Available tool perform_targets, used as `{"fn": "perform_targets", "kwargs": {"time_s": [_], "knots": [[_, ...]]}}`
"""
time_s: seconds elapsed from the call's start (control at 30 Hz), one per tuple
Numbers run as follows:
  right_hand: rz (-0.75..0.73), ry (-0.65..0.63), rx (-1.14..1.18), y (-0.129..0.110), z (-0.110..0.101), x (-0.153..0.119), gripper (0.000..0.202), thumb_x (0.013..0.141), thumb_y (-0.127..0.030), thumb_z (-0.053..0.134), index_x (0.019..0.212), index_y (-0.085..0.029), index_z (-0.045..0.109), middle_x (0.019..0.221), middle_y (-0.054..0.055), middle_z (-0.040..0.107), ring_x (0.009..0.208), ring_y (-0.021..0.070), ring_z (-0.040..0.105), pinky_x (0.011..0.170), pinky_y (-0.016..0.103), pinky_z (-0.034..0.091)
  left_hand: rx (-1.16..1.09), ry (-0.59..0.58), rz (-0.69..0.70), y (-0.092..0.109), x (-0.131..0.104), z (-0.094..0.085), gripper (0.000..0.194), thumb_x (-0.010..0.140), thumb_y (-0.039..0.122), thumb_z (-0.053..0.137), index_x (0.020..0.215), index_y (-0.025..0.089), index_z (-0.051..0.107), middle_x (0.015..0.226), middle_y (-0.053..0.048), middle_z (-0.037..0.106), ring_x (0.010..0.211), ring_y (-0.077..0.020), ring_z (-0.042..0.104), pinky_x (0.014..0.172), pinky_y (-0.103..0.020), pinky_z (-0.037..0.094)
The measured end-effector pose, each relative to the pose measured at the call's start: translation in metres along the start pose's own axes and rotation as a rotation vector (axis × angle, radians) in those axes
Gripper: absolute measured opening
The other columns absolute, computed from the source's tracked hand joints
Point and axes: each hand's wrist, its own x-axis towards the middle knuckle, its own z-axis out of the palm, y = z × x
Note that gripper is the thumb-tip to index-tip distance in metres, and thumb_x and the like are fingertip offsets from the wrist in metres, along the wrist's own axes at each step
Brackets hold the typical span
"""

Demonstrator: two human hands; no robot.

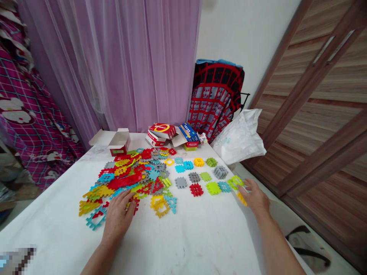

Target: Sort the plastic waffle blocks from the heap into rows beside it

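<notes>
My left hand (120,214) rests at the near edge of a mixed pile of toothed plastic pieces (126,179), its fingers apart over red and yellow ones. At the table's right edge, my right hand (254,194) touches a lime green piece (235,182), with a yellow piece (242,198) just beneath the fingers; whether it grips either is unclear. Left of it lie a blue piece (224,186), a bright green one (213,188) and a red one (196,190). Behind these are grey stacks (220,172), a yellow stack (198,162) and a green stack (211,162).
The white table (183,236) holds an open box (119,142) at the back left and red and blue cartons (187,133) at the back. A white plastic bag (241,137) stands by the right edge, near a wooden wardrobe (315,103).
</notes>
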Motion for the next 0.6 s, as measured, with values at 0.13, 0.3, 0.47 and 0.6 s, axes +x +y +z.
{"fn": "perform_targets", "kwargs": {"time_s": [0.13, 0.3, 0.47, 0.6], "knots": [[0.006, -0.032, -0.007, 0.002, 0.0, -0.002, 0.057, 0.074, -0.053, 0.055, 0.123, -0.023, 0.057, 0.1, 0.01, 0.072, 0.092, 0.0303, 0.067, 0.077, 0.042, 0.05, 0.002, -0.003, -0.009, -0.001, 0.0, 0.0, 0.035, 0.09, 0.041, 0.045, 0.105, 0.024, 0.072, 0.113, -0.01, 0.073, 0.108, -0.0302, 0.064, 0.093, -0.05, 0.051], [-0.009, -0.073, 0.006, 0.005, 0.005, 0.0, 0.056, 0.076, -0.05, 0.056, 0.125, -0.023, 0.056, 0.106, 0.014, 0.071, 0.098, 0.0326, 0.066, 0.076, 0.04, 0.047, 0.016, -0.012, 0.0, 0.001, 0.0, -0.002, 0.036, 0.09, 0.04, 0.043, 0.104, 0.023, 0.072, 0.113, -0.011, 0.073, 0.106, -0.0301, 0.065, 0.092, -0.05, 0.052], [-0.049, -0.068, -0.002, 0.01, 0.013, 0.005, 0.058, 0.076, -0.051, 0.055, 0.126, -0.021, 0.056, 0.106, 0.012, 0.072, 0.096, 0.0306, 0.067, 0.076, 0.039, 0.049, 0.012, -0.017, -0.007, 0.003, 0.0, -0.003, 0.036, 0.091, 0.038, 0.044, 0.106, 0.02, 0.071, 0.115, -0.012, 0.072, 0.107, -0.0312, 0.065, 0.092, -0.052, 0.051], [-0.037, -0.061, -0.073, 0.012, 0.016, 0.006, 0.059, 0.076, -0.053, 0.056, 0.127, -0.023, 0.056, 0.104, 0.009, 0.073, 0.092, 0.0287, 0.068, 0.074, 0.039, 0.05, 0.008, -0.013, -0.015, 0.002, -0.001, -0.002, 0.034, 0.089, 0.037, 0.045, 0.105, 0.023, 0.071, 0.114, -0.011, 0.073, 0.107, -0.0302, 0.065, 0.093, -0.051, 0.051]]}}
